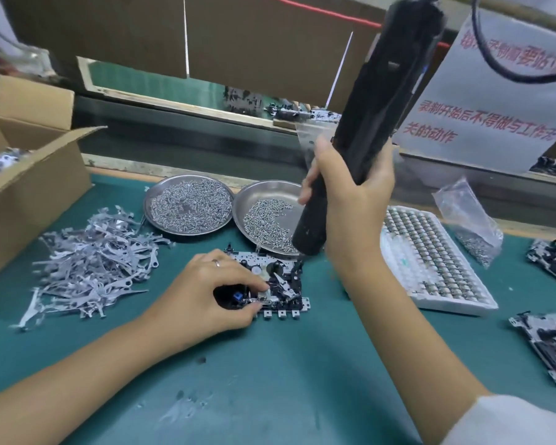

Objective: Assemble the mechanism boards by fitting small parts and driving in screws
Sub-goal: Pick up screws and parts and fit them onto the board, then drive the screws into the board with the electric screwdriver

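our left hand [220,285] pinches a small part, seemingly, onto the mechanism board [275,285] on the green mat [270,374]; we should keep it pressed flat while our right hand [350,200], wrapped around the black screwdriver [366,123], lowers it straight down.

Matt green mat on the table [270,374]. Shiny steel dishes [187,184] of bright metal screws [190,205]. Dull grey stamped-metal levers [90,264] at nine o'clock. Matt black screwdriver [366,130]. Brown corrugated cardboard box [29,187]. Clear glossy plastic bag [469,216].
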